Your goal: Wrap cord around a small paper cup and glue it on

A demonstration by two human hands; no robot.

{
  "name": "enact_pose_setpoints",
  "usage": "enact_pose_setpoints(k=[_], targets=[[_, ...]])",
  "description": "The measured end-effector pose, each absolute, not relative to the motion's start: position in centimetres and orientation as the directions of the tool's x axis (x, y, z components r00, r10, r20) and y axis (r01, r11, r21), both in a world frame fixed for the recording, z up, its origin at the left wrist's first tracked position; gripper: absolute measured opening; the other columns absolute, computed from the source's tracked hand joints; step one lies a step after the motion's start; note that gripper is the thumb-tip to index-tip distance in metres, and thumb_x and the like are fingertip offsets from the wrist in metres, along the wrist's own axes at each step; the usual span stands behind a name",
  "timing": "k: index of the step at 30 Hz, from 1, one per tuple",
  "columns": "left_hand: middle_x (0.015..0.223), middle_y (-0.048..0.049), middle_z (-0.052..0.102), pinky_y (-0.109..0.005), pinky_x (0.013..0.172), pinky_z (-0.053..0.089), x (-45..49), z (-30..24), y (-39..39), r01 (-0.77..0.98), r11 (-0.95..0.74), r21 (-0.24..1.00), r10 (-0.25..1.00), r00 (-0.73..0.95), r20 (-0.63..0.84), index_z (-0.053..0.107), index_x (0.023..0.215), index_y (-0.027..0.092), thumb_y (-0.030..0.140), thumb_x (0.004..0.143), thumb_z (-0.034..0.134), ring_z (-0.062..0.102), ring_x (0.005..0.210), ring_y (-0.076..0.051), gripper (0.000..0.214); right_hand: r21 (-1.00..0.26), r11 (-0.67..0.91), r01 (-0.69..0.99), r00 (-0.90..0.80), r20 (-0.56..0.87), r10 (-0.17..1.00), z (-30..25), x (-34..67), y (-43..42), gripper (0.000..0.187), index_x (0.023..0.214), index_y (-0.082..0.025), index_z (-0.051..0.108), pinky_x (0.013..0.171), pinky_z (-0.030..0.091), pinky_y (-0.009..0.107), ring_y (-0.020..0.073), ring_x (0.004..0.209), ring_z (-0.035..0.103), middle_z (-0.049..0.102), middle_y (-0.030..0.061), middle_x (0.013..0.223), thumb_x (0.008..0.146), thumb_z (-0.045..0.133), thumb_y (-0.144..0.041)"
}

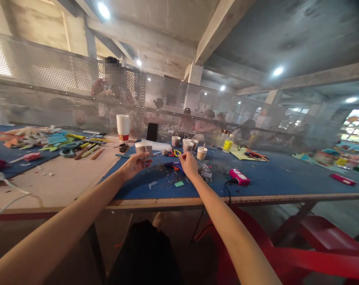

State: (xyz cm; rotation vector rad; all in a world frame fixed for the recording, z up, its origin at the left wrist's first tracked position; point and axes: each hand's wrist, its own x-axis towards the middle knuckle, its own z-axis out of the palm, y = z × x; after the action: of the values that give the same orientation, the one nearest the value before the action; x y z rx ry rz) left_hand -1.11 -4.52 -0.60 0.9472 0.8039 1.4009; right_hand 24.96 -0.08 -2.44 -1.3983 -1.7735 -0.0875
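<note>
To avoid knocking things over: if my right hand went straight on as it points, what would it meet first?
Your right hand would probably meet the yellow loop just ahead, though depth is unclear and it might pass above.

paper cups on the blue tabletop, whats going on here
Someone is holding a small paper cup in the left hand. The right hand is over the blue tabletop, its fingers drawn together; whether they hold anything is hard to tell. Several similar cups stand beyond it, with a tangle of pale cord beside it and a pink box farther right.
</note>
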Motion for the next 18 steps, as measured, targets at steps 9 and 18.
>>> enact_pose_setpoints(k=[9, 18], targets=[[0.097, -0.0110, 0.077, -0.034, 0.070, 0.055, -0.9, -0.6, -4.5, -0.443, -0.067, 0.894, 0.993, 0.062, 0.105, 0.074, 0.097, 0.018, 0.025, 0.080, 0.077, 0.071, 0.079, -0.025, 0.019, -0.607, 0.623, 0.493, -0.138, 0.653, 0.745, -0.6, 20.5, -1.7, 0.022, 0.094, -0.020, 0.064, 0.080, 0.049, 0.026, 0.0172, 0.085, 0.070, 0.074, 0.0038, 0.090, 0.097, 0.057, -0.041], [0.108, -0.0123, 0.077, -0.032, 0.086, 0.055, -0.5, -0.5, -5.1, -0.490, -0.108, 0.865, 0.962, 0.169, 0.216, 0.073, 0.104, 0.015, 0.030, 0.086, 0.073, 0.070, 0.102, -0.025, 0.024, -0.620, 0.640, 0.455, -0.274, 0.586, 0.763, -0.1, 14.5, -1.9, 0.043, 0.092, -0.019, 0.064, 0.073, 0.053, 0.031, 0.0211, 0.081, 0.070, 0.074, 0.0059, 0.087, 0.072, 0.082, -0.053]])
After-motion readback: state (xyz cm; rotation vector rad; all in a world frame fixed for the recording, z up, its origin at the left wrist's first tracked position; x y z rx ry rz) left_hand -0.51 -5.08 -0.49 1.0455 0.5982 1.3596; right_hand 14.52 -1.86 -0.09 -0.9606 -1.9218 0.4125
